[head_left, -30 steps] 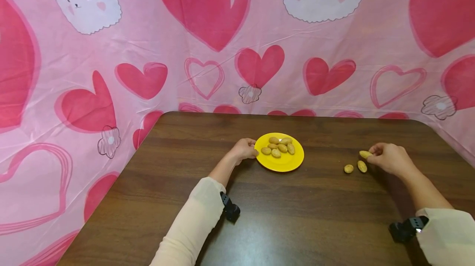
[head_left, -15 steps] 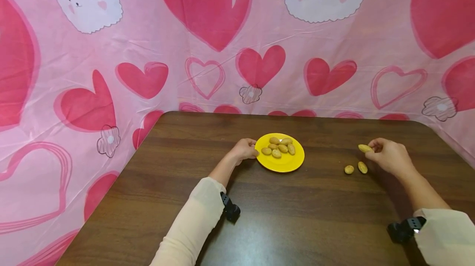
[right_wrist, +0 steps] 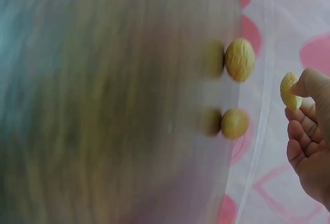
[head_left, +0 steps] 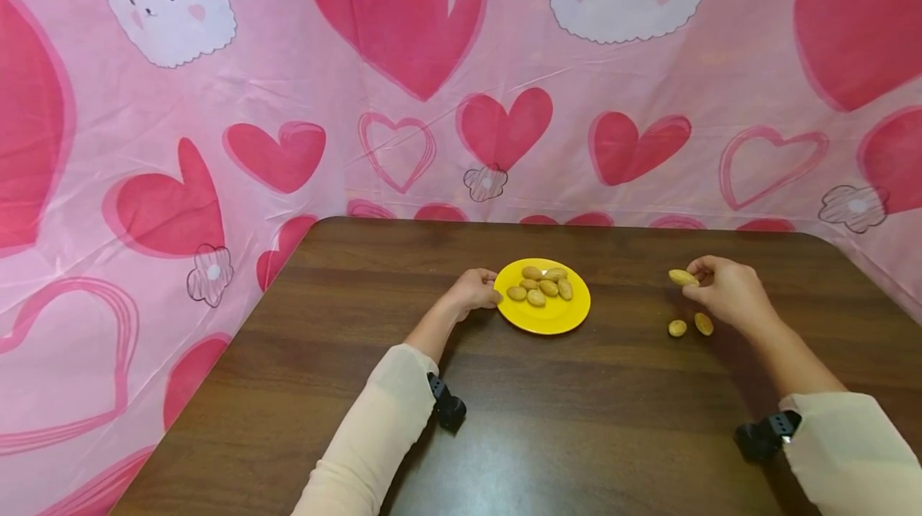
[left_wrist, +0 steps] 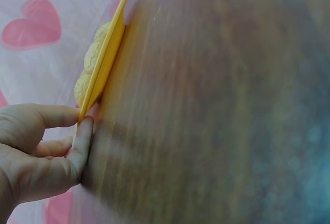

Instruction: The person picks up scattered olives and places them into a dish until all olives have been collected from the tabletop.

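- Hung from far left clear across the back: a pink backdrop point(head_left: 288, 76), printed with red hearts, outlined flowers and fluffy white faces.
- Spread out in front of it: a dark wood-grain surface point(head_left: 569, 412) with rounded far corners.
- At lower left: a cream left sleeve point(head_left: 367, 428), with a black device point(head_left: 448, 404) at its cuff.
- Past the cuff: pinching the left rim of the yellow plate point(head_left: 551, 318) with the left grip point(head_left: 471, 292); seen from the left wrist, one digit laid on top, another tucked under.
- Gathered on the plate, some touching: several tan oval pieces point(head_left: 548, 287), nut-like in look.
- Well right of the plate, lying near each other but apart: a roundish piece point(head_left: 677, 328), then a longer oval piece point(head_left: 703, 324).
- Lifted above these two, clear of the surface: a held piece point(head_left: 680, 278), pinched between thumb and fingertips of the right grip point(head_left: 731, 292), pointing toward the plate.
- At lower right: a second black device point(head_left: 765, 438) beside the cream right sleeve point(head_left: 850, 452).
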Tool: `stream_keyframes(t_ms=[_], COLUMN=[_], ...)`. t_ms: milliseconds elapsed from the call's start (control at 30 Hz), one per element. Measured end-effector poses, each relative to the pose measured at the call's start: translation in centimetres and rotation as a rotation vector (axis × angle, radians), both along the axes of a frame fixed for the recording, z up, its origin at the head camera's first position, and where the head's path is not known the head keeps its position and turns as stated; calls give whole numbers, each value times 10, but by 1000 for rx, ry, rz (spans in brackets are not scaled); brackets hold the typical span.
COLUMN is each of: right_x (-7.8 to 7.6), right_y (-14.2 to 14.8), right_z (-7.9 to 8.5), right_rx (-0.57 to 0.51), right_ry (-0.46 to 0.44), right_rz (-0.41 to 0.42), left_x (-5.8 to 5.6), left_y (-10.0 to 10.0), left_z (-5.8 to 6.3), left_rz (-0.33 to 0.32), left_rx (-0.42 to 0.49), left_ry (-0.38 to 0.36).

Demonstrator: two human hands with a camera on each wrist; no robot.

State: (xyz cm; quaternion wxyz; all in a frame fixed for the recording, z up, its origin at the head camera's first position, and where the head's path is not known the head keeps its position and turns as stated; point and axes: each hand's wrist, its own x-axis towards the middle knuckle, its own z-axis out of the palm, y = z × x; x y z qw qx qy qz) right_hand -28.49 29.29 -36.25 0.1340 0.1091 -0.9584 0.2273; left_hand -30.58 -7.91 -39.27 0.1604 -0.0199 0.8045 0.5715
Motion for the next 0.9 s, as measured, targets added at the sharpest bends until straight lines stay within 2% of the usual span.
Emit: stream_keyframes(t_ms=[367, 667, 900], right_x=[2, -2, -5], right_y=[-27, -45, -56], right_z=[7, 5, 4], right_rx=[-17, 6, 20], right_ry=[-21, -36, -65], right_rz=[65, 116, 151], left_x=[-1, -1, 1], left_y=[-1, -3, -2], left_z=[-1, -3, 1], left_rz=[-6, -2, 1], left_rx=[9, 5, 7], left_ry=[3, 0, -2])
